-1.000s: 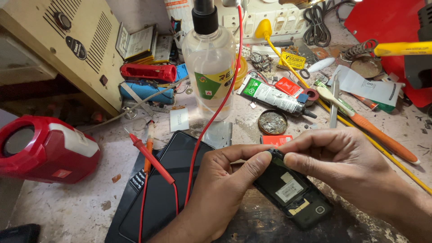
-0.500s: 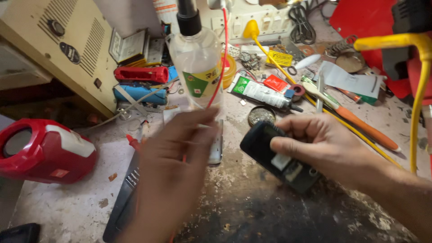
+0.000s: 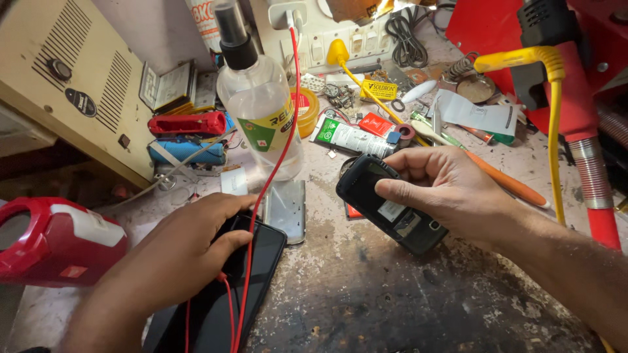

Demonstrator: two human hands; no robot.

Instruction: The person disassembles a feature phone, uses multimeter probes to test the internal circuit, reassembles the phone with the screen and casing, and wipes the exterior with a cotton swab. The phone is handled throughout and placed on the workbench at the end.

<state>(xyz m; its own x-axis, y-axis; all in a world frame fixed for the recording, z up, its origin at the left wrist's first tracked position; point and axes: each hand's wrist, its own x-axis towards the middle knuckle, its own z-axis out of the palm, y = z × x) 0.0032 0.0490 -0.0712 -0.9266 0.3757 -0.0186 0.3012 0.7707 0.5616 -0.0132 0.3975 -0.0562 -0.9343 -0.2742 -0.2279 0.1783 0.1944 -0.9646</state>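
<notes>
Cluttered and scuffed, the grey workbench (image 3: 392, 294) fills my view. My right hand (image 3: 458, 193) grips a small black mobile handset (image 3: 391, 204), back cover off, lifted just above the bench at about two o'clock from centre, probably tilted so its open back faces me. My left hand (image 3: 183, 261) rests flat, fingers loose (grasping nothing), on a black flat slab phone (image 3: 255, 287) at seven o'clock, beside thin red probe wires (image 3: 261, 196).
</notes>
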